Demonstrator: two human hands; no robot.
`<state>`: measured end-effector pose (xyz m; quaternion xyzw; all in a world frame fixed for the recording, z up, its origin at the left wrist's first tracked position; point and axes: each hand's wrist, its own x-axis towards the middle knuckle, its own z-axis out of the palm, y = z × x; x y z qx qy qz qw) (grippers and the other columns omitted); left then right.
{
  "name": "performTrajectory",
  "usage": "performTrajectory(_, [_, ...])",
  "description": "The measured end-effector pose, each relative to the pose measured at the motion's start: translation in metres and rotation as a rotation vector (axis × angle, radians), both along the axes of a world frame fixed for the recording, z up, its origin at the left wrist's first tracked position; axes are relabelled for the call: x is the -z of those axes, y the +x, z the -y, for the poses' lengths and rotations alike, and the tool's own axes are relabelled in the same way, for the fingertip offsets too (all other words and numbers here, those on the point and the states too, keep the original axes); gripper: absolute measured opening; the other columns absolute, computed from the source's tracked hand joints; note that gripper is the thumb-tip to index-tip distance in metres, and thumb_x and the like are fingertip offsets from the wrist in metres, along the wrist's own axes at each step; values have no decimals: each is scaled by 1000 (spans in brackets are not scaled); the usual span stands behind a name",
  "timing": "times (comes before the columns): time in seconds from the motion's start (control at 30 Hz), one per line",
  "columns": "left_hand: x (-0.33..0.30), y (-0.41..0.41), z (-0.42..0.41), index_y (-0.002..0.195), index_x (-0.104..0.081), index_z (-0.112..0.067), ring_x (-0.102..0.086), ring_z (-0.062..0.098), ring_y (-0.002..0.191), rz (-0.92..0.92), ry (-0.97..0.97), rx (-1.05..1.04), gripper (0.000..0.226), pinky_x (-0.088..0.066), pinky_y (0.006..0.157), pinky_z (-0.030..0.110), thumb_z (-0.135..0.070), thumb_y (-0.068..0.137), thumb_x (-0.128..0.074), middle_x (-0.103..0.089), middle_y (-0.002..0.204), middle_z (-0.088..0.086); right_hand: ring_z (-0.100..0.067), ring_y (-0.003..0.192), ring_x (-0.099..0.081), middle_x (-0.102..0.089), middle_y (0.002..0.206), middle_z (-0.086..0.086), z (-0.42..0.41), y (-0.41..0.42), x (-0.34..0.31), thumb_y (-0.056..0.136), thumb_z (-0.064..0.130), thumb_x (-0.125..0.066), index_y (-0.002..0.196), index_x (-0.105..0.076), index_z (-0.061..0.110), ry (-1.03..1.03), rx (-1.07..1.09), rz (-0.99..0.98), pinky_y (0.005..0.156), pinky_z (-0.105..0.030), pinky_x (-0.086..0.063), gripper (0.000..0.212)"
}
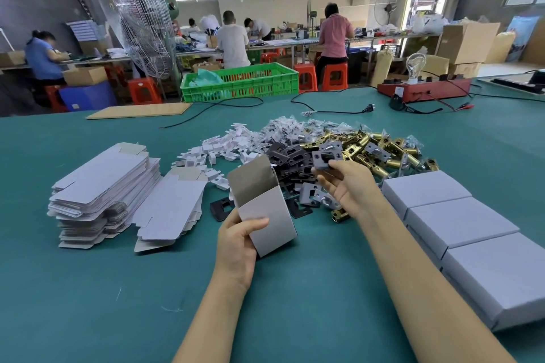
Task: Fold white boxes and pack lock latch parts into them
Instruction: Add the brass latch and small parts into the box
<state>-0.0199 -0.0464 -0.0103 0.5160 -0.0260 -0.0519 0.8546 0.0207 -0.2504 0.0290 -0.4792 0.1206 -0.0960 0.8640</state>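
**Over the green bench, a box in one hand and a latch plate in the other**

Above the green bench (88, 289), the left hand (236, 242) grips an upright white box (269, 215), thumb across its front face and fingers curled round the lower left side. The box's top flap stands open, showing its grey inside. The right hand (345, 186) is raised just right of the box, pinching a grey latch plate (323, 160) between thumb and fingertips; the plate sits above the box's open mouth and a little to the right, not touching it.

Behind both hands lies a heap of parts: dark plates (290, 156) nearest the box, brass latch bodies (380, 147) to the right, small white card inserts (224, 144) to the left, and clear bags of small hardware (295, 124) at the far side. A few grey and black plates lie loose under the right hand.

To the left, a tall stack of flat unfolded boxes (103, 186) rests on the bench, with a lower, slanting stack (171, 209) leaning beside it. To the right, closed white boxes (460, 224) lie in a row running toward the near edge, touching one another.

Farther back on the bench are a flat sheet of brown cardboard (138, 110), a black cable with a plug (365, 109), a green plastic crate (241, 81) and a red tester with a bulb (424, 88). Beyond, people sit on red stools at long work tables.
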Motion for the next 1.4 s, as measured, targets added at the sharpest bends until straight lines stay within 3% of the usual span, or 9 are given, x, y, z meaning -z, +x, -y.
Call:
performTrajectory(0.17, [1,0,0,78,-79,-22,-69,16,75,16,23,6,34,-55,65,31,-3,55,-63,-75,88,1,-28,77,-73,-70,84,-19,7,-6,-15,88,-12,-54,95,-49,4,98,-27,84,55,-22,-57,18])
performTrajectory(0.5, [1,-1,3,82,-79,-18,-70,17,76,62,59,27,35,-58,63,29,-1,55,-64,-75,87,4,-33,89,-69,-61,111,-24,16,-21,-39,89,-16,-49,113,-59,5,-162,-89,31,59,-23,-57,33])
performTrajectory(0.7, [3,0,5,86,-75,-11,-70,18,75,67,75,8,35,-59,65,30,1,55,-64,-74,85,6,-5,51,-62,-62,86,-8,9,-35,-64,87,0,-65,110,-57,11,-557,-1,48,45,-19,-49,26])
performTrajectory(0.83, [3,0,5,88,-72,-8,-70,17,74,62,75,2,35,-59,64,31,6,57,-65,-74,83,4,-6,45,-55,-59,63,0,-4,-47,-80,92,2,-58,92,-59,20,-758,-30,184,47,-19,-48,19])
performTrajectory(0.97, [4,0,4,89,-72,-9,-68,18,77,68,86,8,36,-56,71,34,1,54,-65,-72,84,4,-13,69,-71,-70,85,-15,-18,-59,-93,85,-4,-62,94,-67,-2,-427,-349,220,61,-18,-55,11])
performTrajectory(1.03, [4,0,4,90,-71,-7,-67,19,79,65,94,9,37,-55,71,35,0,54,-66,-72,85,6,-20,85,-72,-73,94,-16,-17,-64,-97,74,-2,-67,104,-67,-6,-356,-563,238,70,-20,-56,30])
performTrajectory(1.17, [4,-1,4,89,-74,-12,-67,20,80,89,102,24,37,-54,72,35,0,55,-67,-72,87,7,-22,86,-73,-74,93,-14,-19,-65,-96,71,0,-71,103,-68,-1,-547,-598,254,73,-21,-56,33])
performTrajectory(1.33, [5,-4,9,90,-79,-21,-66,16,82,155,137,96,38,-54,73,30,-1,59,-69,-73,90,4,-20,61,-71,-71,69,-17,-27,-61,-89,84,2,-70,84,-68,2,-907,-413,208,53,-20,-54,2])
performTrajectory(1.4, [5,-5,10,91,-79,-24,-66,15,82,167,147,107,39,-55,74,30,-4,59,-71,-74,91,3,-17,54,-68,-69,60,-13,-31,-58,-84,88,5,-66,79,-66,6,-1094,-364,183,47,-18,-50,9])
